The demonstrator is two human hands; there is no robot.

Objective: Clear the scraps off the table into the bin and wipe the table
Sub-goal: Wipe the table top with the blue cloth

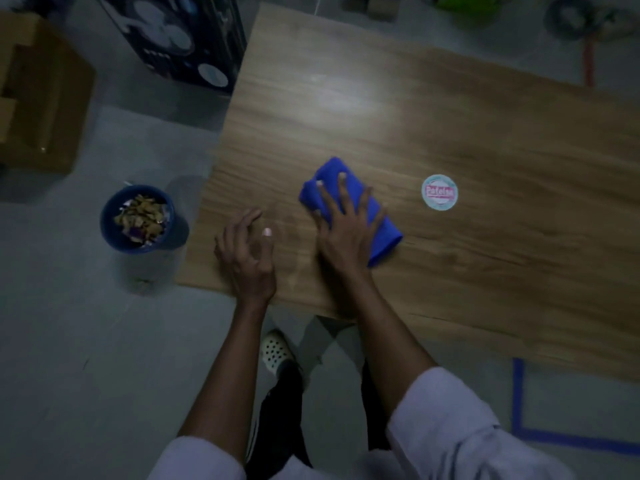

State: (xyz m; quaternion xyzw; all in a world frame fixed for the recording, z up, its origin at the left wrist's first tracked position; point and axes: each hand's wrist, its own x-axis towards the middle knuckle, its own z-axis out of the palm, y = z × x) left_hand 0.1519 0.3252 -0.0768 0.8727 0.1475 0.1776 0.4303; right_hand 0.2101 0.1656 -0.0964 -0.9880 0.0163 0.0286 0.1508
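Note:
A folded blue cloth (332,174) lies on the wooden table (450,133) near its front left part. My right hand (346,226) presses flat on the cloth with the fingers spread. My left hand (247,251) rests on the table near the front left corner, fingers curled and apart, holding nothing. A blue bin (114,230) stands on the floor left of the table and holds several paper and foil scraps (142,218). No scraps show on the tabletop.
A round white and pink sticker (440,192) sits on the table right of the cloth. A dark printed box (180,39) and a cardboard box (38,98) stand on the floor at left. Blue tape (518,403) marks the floor at right. My shoe (275,351) is under the table edge.

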